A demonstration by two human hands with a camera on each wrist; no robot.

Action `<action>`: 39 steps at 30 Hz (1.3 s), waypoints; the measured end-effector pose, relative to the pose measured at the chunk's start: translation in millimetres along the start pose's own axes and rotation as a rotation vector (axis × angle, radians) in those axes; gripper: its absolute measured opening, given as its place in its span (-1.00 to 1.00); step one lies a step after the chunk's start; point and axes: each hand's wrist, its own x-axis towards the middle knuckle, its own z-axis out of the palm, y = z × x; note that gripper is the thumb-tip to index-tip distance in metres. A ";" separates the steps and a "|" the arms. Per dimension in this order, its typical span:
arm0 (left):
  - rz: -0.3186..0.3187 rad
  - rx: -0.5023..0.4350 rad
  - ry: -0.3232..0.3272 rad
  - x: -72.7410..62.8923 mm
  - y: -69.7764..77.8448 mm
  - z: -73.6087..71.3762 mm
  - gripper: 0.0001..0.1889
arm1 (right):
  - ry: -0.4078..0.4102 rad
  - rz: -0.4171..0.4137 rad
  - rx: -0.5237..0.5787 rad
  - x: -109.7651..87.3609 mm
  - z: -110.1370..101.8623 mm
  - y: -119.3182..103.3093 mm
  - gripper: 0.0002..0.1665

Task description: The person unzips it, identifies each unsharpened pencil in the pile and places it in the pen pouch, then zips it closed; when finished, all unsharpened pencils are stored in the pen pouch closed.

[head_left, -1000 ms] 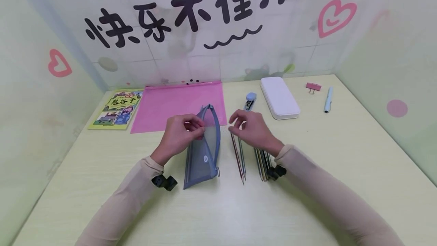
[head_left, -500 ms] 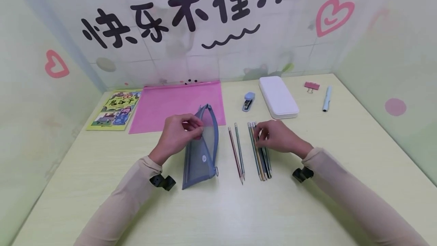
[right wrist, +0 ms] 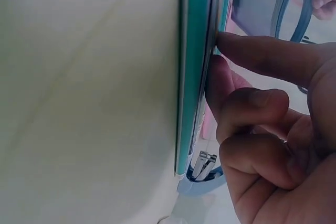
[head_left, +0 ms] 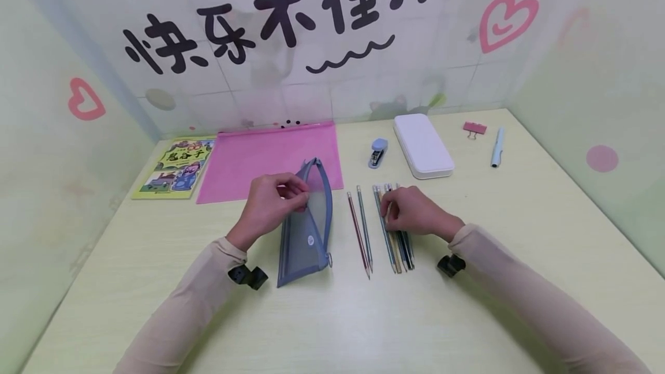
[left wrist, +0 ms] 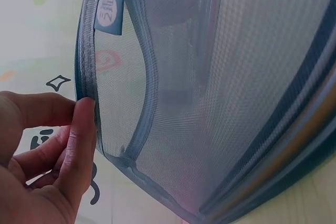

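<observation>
In my head view I set the dial on the two loose pencils (head_left: pixel 359 235), twelve pointing at the back wall; their tips aim toward six. The mesh pouch (head_left: pixel 297 241), blue-grey and zip-edged, is at nine, tilted, its mouth gaping. The left hand (head_left: pixel 275 199) has it by the upper rim: on the left wrist feed I see the fingers (left wrist: pixel 84 129) pinching the zip band. A blue tag (left wrist: pixel 109 10) on the pouch bears a white oval with writing inside, but it reaches me too faint to make out.

The pencil bundle (head_left: pixel 396 250) lies at three on the counter (head_left: pixel 332 322). The right hand (head_left: pixel 415 210) is over it, fingers narrow, tips touching the pencils; from the right wrist feed I can't tell whether one is actually gripped between them. Any lettering along the pencils is too small for me.

The clearest reading is on the wall (head_left: pixel 441 27): big black characters, 快乐不倒!, with a wavy line beneath. Between nine and ten lies a yellow book (head_left: pixel 174 169), whose title looks to me like 鬼谷子. A pink folder (head_left: pixel 265 160) sits at ten, a light-blue stapler (head_left: pixel 378 152) between twelve and one, a white case (head_left: pixel 423 146) near one, a pink binder clip (head_left: pixel 475 127) and a pale blue pen (head_left: pixel 497 148) around two.
</observation>
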 end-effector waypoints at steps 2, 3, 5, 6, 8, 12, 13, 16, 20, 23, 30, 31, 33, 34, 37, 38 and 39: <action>0.004 0.001 0.000 0.0 0.0 -0.4 -0.92 | -0.005 0.004 -0.012 1.2 1.6 -2.9 -0.86; 0.006 0.001 -0.001 -0.1 0.2 -0.6 -0.92 | -0.005 0.007 -0.021 1.6 2.4 -4.7 -0.85; 0.005 0.001 -0.002 -0.2 0.4 -0.9 -0.91 | -0.009 0.011 -0.043 2.5 4.1 -8.8 -0.83; 0.004 0.000 -0.002 -0.4 0.5 -1.1 -0.91 | -0.014 0.014 -0.057 2.9 5.1 -10.9 -0.82; -0.002 0.002 -0.004 -0.4 0.4 -1.2 -0.92 | -0.019 0.021 -0.081 3.6 7.0 -15.0 -0.81; -0.014 0.002 -0.006 -1.1 -0.2 -1.1 -0.92 | -0.033 0.050 -0.100 4.5 11.0 -20.9 -0.79; -0.011 0.001 -0.007 -1.3 -0.8 -1.0 -0.92 | -0.035 0.057 -0.096 4.7 11.4 -21.7 -0.80; -0.008 -0.008 -0.006 -2.0 -0.8 -1.0 -0.91 | -0.042 0.078 -0.068 5.4 11.7 -22.6 -0.79; -0.004 -0.019 -0.007 -3.1 0.0 -1.3 -0.91 | -0.048 0.104 -0.023 6.1 10.0 -20.6 -0.77; 0.003 -0.020 -0.008 -3.9 0.0 -1.9 -0.90 | -0.043 0.119 0.010 6.3 6.9 -19.6 -0.78; -0.006 -0.020 -0.007 -3.6 1.1 -0.9 -0.91 | -0.001 0.069 0.164 4.1 -4.6 -25.5 -0.71; -0.008 -0.019 -0.008 -3.6 1.3 -0.7 -0.91 | 0.011 0.055 0.179 4.2 -5.9 -28.1 -0.70; -0.005 -0.020 -0.008 -3.8 1.5 -0.4 -0.92 | 0.032 0.032 0.210 5.5 -7.5 -34.2 -0.69; -0.003 -0.021 -0.007 -3.9 1.7 -0.3 -0.92 | 0.043 0.023 0.226 6.5 -7.9 -37.6 -0.68; 0.004 -0.022 -0.005 -4.3 1.8 0.0 -0.92 | 0.070 0.003 0.273 11.4 -7.1 -47.2 -0.67; 0.008 -0.025 -0.003 -4.4 1.6 0.1 -0.92 | 0.082 -0.003 0.286 13.8 -5.9 -50.0 -0.66; 0.010 -0.028 -0.001 -4.5 1.5 0.3 -0.92 | 0.094 -0.006 0.303 16.1 -5.0 -53.5 -0.66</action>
